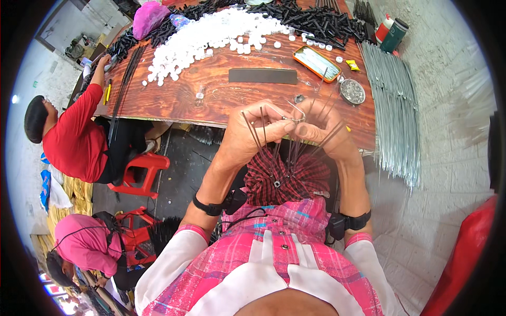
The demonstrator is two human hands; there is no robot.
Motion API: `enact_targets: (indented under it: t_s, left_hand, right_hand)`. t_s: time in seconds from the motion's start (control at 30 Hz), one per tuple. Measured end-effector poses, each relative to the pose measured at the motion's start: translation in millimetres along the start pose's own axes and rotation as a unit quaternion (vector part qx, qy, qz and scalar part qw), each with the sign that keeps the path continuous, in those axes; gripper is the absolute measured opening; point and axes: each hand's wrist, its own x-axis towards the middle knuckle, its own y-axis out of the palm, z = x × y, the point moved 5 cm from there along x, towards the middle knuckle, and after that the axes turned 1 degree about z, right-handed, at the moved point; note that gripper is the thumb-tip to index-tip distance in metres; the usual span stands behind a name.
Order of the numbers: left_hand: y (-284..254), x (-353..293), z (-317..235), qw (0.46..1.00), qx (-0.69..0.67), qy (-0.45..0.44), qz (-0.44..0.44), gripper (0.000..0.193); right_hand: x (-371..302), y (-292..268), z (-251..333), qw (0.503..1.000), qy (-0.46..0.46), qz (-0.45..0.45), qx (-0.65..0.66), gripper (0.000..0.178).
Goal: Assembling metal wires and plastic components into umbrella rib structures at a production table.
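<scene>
My left hand and my right hand meet in front of me at the near edge of the table. Thumbs and fingertips of both pinch a thin bent metal wire. Several slim dark rods, resembling umbrella ribs, pass between and beside the fingers, fanning upward. Their lower ends gather over a red-and-black checked cloth on my lap, where a small round metal piece shows. My fingers partly cover where wire and rods meet.
The wooden table bears white caps, black tubular parts, a dark flat bar, an open tin and a dish of small metal parts. Long wires overhang its right side. Two people sit leftward near red stools.
</scene>
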Motion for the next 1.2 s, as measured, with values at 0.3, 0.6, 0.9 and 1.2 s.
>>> enact_targets:
  t_s: [0.3,0.6,0.9,1.2]
  left_hand:
    - [3,-2,-4,1.0,0.007,-0.003,-0.018,0.008]
    - [-12,3,0,0.998,0.017,0.03,-0.05,0.007]
    - [-10,12,-16,0.996,-0.059,-0.017,-0.057,0.008]
    - [-26,15,-17,0.999,-0.035,0.028,0.028,0.008]
  right_hand:
    - [1,4,-5,0.999,0.028,-0.001,0.032,0.022]
    - [6,10,-14,0.996,0.016,-0.053,0.073,0.024]
    - [22,11,0,0.998,0.013,-0.047,0.026,0.026]
    - [19,20,5,0.994,0.013,-0.069,0.085,0.029]
